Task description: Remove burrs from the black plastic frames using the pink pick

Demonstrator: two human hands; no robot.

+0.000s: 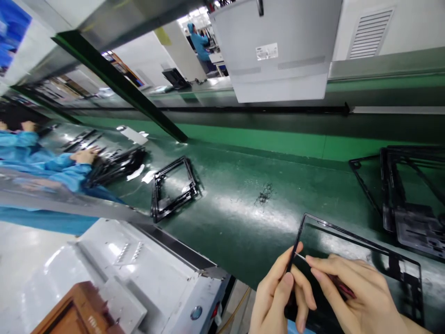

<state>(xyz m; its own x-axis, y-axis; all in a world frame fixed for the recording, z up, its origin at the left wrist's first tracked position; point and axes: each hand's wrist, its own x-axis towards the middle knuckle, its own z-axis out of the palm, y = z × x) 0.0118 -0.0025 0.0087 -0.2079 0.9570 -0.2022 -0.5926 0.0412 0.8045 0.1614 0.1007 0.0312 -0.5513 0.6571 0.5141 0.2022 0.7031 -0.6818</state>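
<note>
A thin black plastic frame (pixel 354 235), roughly rectangular, is held up over the near right of the bench. My left hand (pixel 276 292) pinches its left side bar between thumb and fingers. In my right hand (pixel 358 290) is a slim tool with a pointed metal tip (pixel 300 256); a bit of dark red shows under the fingers, and the rest of the tool is hidden. The tip touches or nearly touches the inner edge of the left bar, just above my left fingers.
Black shavings (pixel 264 195) lie on the green bench (pixel 229 232). Stacked black frames stand left (pixel 174 211) and right (pixel 385 195). Far left, a co-worker's hand (pixel 84 156) touches a pile of black parts (pixel 120 162). A grey panel (pixel 278 79) hangs above; a white machine (pixel 167 278) stands front left.
</note>
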